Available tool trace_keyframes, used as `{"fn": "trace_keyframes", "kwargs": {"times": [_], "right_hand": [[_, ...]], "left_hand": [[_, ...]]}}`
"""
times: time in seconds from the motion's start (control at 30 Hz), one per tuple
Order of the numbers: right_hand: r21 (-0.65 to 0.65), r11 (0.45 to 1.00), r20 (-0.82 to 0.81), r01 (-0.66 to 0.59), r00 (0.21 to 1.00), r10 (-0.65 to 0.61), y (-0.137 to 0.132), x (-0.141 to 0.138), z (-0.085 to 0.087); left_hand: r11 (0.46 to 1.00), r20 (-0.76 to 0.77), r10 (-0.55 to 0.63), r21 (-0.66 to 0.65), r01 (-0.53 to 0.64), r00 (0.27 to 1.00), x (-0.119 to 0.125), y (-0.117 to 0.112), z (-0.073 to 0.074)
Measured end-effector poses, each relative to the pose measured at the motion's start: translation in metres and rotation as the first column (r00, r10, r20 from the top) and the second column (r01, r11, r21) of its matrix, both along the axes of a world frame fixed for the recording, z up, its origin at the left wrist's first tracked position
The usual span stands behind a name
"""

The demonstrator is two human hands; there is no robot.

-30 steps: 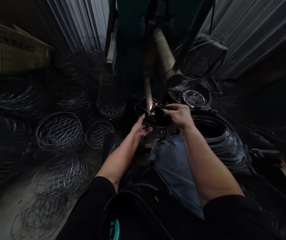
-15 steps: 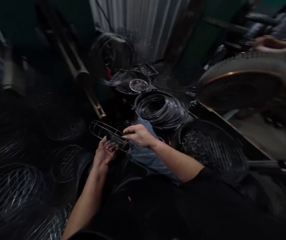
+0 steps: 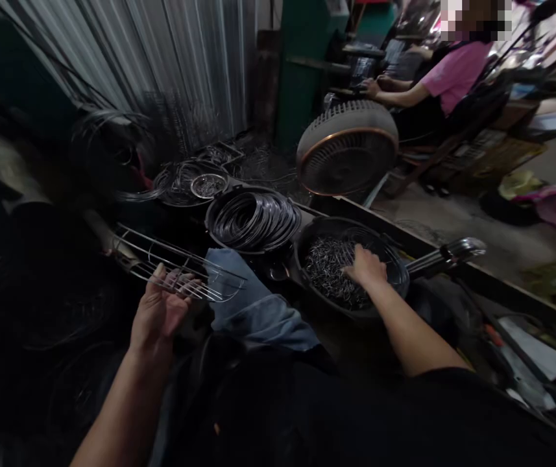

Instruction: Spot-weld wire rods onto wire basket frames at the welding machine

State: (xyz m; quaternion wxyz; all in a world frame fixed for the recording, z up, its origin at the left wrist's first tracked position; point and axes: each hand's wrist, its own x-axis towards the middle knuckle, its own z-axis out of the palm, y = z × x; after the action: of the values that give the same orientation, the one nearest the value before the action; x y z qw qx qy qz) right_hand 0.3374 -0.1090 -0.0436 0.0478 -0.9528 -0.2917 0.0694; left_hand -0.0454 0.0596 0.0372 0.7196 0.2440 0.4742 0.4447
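Observation:
My left hand (image 3: 158,311) holds a round wire grille (image 3: 175,263) by its near edge, fingers curled under the wires, just left of my knee in blue jeans (image 3: 253,311). My right hand (image 3: 366,269) reaches down into a dark round basin (image 3: 394,275) filled with small metal wire pieces (image 3: 329,266). Its fingers point into the pile and are partly hidden, so what they grip is unclear.
A basin of black wire rings (image 3: 253,220) stands behind my knee, with a smaller bowl (image 3: 208,185) farther back. A fan (image 3: 346,152) sits beyond. A person in a pink shirt (image 3: 453,71) works at the back right. Corrugated metal wall at the left.
My view has swung to the right. My right hand has left the wire grille and moved right into the basin of wire pieces. My left hand keeps the grille.

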Motion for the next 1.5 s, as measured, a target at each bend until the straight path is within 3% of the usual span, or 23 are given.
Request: {"fn": "trace_keyframes", "kwargs": {"times": [0.1, 0.23, 0.33, 0.43, 0.47, 0.53, 0.6, 0.67, 0.73, 0.83, 0.97, 1.07, 1.13, 1.17, 1.23, 1.3, 1.37, 1.43, 1.5], "right_hand": [[-0.027, 0.998, -0.115, 0.058, 0.991, -0.061, -0.023, 0.014, -0.026], [0.109, 0.993, -0.19, 0.046, 0.981, -0.024, -0.032, 0.023, -0.045], [0.237, 0.969, -0.23, 0.068, 0.973, -0.012, -0.035, 0.048, -0.046], [0.385, 0.912, -0.266, 0.139, 0.963, -0.035, -0.045, 0.083, -0.031], [0.472, 0.859, -0.317, 0.199, 0.947, -0.045, -0.05, 0.095, -0.023], [0.646, 0.658, -0.485, 0.386, 0.874, -0.037, -0.061, 0.112, -0.004], [0.708, 0.436, -0.612, 0.556, 0.791, -0.016, -0.074, 0.122, 0.019], [0.728, 0.276, -0.645, 0.628, 0.764, -0.038, -0.088, 0.126, 0.04], [0.739, 0.153, -0.653, 0.656, 0.754, -0.075, -0.104, 0.127, 0.059], [0.725, 0.047, -0.678, 0.688, 0.724, -0.128, -0.129, 0.126, 0.078], [0.709, 0.002, -0.696, 0.705, 0.7, -0.16, -0.164, 0.124, 0.083], [0.743, -0.031, -0.663, 0.669, 0.728, -0.172, -0.185, 0.122, 0.074], [0.752, -0.031, -0.654, 0.658, 0.739, -0.16, -0.195, 0.119, 0.067], [0.752, -0.029, -0.654, 0.659, 0.74, -0.159, -0.198, 0.118, 0.064], [0.756, -0.037, -0.65, 0.653, 0.742, -0.165, -0.2, 0.114, 0.063], [0.751, -0.034, -0.655, 0.66, 0.736, -0.174, -0.2, 0.11, 0.065], [0.737, -0.029, -0.667, 0.675, 0.721, -0.186, -0.2, 0.107, 0.071], [0.717, 0.003, -0.684, 0.697, 0.705, -0.186, -0.201, 0.104, 0.077], [0.691, 0.06, -0.708, 0.72, 0.692, -0.142, -0.202, 0.101, 0.083]], "left_hand": [[0.992, 0.025, -0.127, -0.014, 0.127, 0.992, 0.037, 0.008, 0.017], [0.976, 0.044, -0.208, -0.049, 0.211, 0.977, 0.09, 0.015, 0.021], [0.961, 0.024, -0.267, -0.062, 0.268, 0.963, 0.123, 0.017, 0.016], [0.949, -0.008, -0.307, -0.083, 0.306, 0.952, 0.148, 0.02, 0.01], [0.944, -0.017, -0.32, -0.092, 0.317, 0.947, 0.156, 0.021, 0.007], [0.931, -0.044, -0.357, -0.099, 0.352, 0.933, 0.174, 0.023, 0.003], [0.912, -0.082, -0.406, -0.104, 0.397, 0.91, 0.195, 0.022, 0.0], [0.883, -0.11, -0.467, -0.115, 0.455, 0.878, 0.22, 0.018, -0.004], [0.841, -0.131, -0.539, -0.134, 0.524, 0.832, 0.248, 0.01, -0.008], [0.764, -0.158, -0.645, -0.139, 0.63, 0.748, 0.291, -0.005, -0.017], [0.69, -0.219, -0.72, -0.124, 0.713, 0.659, 0.342, -0.025, -0.034], [0.651, -0.292, -0.744, -0.117, 0.75, 0.6, 0.37, -0.036, -0.052], [0.593, -0.348, -0.766, -0.057, 0.803, 0.541, 0.379, -0.042, -0.066], [0.533, -0.403, -0.776, -0.009, 0.846, 0.485, 0.381, -0.044, -0.074], [0.348, -0.617, -0.728, 0.042, 0.936, 0.299, 0.379, -0.048, -0.09], [0.154, -0.848, -0.527, -0.031, 0.988, 0.056, 0.373, -0.051, -0.105], [0.033, -0.938, -0.326, -0.136, 0.99, -0.118, 0.365, -0.054, -0.117], [-0.036, -0.95, -0.261, -0.168, 0.985, -0.171, 0.358, -0.055, -0.124], [-0.045, -0.947, -0.29, -0.131, 0.99, -0.139, 0.352, -0.054, -0.125]]}}
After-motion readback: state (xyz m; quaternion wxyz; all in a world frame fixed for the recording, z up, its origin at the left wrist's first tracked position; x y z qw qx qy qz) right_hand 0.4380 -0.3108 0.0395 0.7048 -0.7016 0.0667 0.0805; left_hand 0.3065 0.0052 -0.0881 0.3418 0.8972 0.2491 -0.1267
